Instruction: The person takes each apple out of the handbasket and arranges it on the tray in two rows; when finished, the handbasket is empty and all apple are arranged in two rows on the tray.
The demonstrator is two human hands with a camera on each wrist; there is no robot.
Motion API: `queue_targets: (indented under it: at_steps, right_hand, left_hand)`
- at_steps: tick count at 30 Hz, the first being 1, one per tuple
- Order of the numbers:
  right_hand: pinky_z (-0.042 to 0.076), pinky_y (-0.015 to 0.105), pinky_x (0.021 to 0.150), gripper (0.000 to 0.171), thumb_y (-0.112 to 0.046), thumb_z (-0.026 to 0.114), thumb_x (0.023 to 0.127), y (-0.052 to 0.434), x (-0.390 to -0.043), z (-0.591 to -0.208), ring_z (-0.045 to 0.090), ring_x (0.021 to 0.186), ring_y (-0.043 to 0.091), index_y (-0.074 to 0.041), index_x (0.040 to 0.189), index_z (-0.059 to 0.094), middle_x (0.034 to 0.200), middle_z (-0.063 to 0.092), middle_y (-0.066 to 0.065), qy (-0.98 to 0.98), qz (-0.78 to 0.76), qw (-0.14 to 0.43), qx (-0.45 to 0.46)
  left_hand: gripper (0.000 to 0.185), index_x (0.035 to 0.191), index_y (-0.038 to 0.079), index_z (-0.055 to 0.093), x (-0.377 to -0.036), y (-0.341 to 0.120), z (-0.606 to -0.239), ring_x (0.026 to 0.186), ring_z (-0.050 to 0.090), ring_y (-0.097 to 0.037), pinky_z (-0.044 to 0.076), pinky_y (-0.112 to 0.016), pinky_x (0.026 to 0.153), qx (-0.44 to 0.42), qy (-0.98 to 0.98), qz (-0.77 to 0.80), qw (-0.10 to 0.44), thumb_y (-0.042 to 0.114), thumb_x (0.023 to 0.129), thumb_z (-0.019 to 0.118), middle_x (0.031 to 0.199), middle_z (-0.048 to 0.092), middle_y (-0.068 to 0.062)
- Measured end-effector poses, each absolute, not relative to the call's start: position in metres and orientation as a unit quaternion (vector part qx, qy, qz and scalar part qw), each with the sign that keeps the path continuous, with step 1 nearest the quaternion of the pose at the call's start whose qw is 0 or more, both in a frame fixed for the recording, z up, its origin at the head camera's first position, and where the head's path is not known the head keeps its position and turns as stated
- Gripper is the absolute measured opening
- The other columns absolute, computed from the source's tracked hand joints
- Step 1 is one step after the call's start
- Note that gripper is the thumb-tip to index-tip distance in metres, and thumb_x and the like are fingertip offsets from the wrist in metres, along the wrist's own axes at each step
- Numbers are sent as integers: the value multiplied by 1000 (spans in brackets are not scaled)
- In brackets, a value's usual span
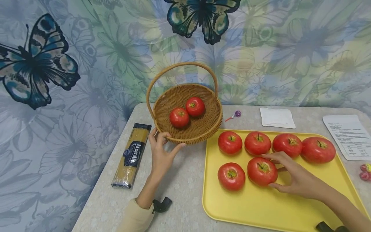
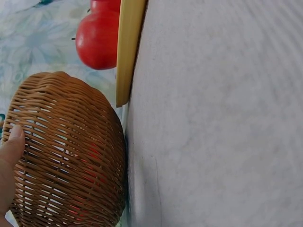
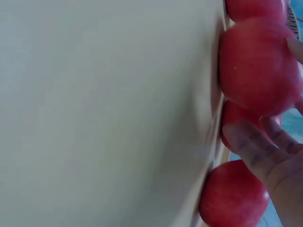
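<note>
I have the right hand (image 1: 295, 177) grasping a red apple (image 1: 262, 171) between thumb and fingers at the yellow tray (image 1: 232, 209), near the right edge of the bench (image 1: 179, 193); five other apples (image 1: 230, 143) sit there. My left hand (image 1: 162, 158) grips the wicker basket (image 1: 207, 127) by its rim, two apples (image 1: 179, 117) inside, near the far-left corner. A pasta packet (image 1: 134, 158) lies along the left edge.

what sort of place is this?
Probably a staged indoor tabletop setup rather than a working kitchen: a floral butterfly backdrop close behind a table, which bears a yellow tray of red fruit and a pasta packet.
</note>
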State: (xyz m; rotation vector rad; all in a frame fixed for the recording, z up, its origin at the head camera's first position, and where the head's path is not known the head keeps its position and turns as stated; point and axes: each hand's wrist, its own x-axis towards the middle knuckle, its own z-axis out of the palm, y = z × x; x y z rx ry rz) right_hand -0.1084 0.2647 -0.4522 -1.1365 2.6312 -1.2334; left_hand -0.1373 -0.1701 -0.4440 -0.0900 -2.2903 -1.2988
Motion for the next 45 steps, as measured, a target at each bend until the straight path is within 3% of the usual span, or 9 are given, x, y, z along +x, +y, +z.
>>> queue_targets:
  at_steps: [8,14,18,22,27,31,36,40,45]
  right_hand:
    - [57,21,78,82,-9,91,65,274,-109,-439,54,113,-4,-9,136,50,129,53,0,855,-375,-13,-358]
    - [47,8,89,78,-4,91,64,270,-128,-416,54,111,-1,-8,133,54,124,58,-1,855,-341,-57,-387]
    - [44,6,92,77,-3,90,65,254,-155,-390,54,110,4,-13,133,55,123,59,-2,844,-326,-72,-420]
    - [54,18,85,71,-7,87,71,228,-185,-366,56,110,7,-16,133,54,127,56,-4,842,-321,-58,-429]
    - [58,38,85,59,-17,81,82,179,-225,-354,57,112,18,-15,135,53,126,54,3,829,-354,3,-433]
    - [58,38,83,57,-23,79,84,135,-257,-352,57,110,23,-16,135,54,127,52,7,826,-346,25,-443]
    - [51,44,91,55,-32,77,85,95,-291,-351,54,110,27,-16,133,55,129,50,10,850,-292,21,-438]
    - [45,49,101,56,-30,78,85,74,-310,-344,52,119,32,-11,133,56,133,49,16,858,-285,31,-426]
    - [42,51,105,63,-33,78,85,54,-329,-345,46,128,34,-13,138,52,143,43,16,863,-266,87,-422]
  left_hand:
    - [50,101,9,51,-136,-170,-446,139,33,-34,52,-51,93,-44,-840,-476,257,29,72,87,149,23,-20]
    - [51,101,5,51,-136,-169,-445,140,31,-40,51,-55,92,-43,-838,-477,263,20,70,89,149,21,-24]
    - [51,100,0,49,-133,-165,-433,139,29,-47,50,-59,93,-39,-838,-477,262,12,70,88,148,19,-29]
    - [50,101,3,51,-136,-168,-436,140,28,-43,50,-57,93,-46,-836,-479,264,20,72,88,148,21,-26]
    - [51,101,8,51,-137,-173,-444,139,33,-39,52,-54,92,-47,-840,-472,262,28,72,88,147,23,-22]
    - [50,101,9,50,-137,-173,-446,138,32,-40,52,-55,91,-53,-842,-467,264,28,73,88,147,23,-23]
    - [50,101,9,51,-136,-171,-446,140,31,-38,53,-53,92,-51,-841,-468,267,28,72,88,148,23,-23]
    - [50,100,7,52,-136,-171,-445,138,33,-40,53,-55,92,-52,-837,-477,264,25,71,88,148,24,-23]
    - [52,102,1,51,-136,-170,-442,136,33,-43,51,-58,92,-45,-836,-481,259,17,69,89,148,22,-26]
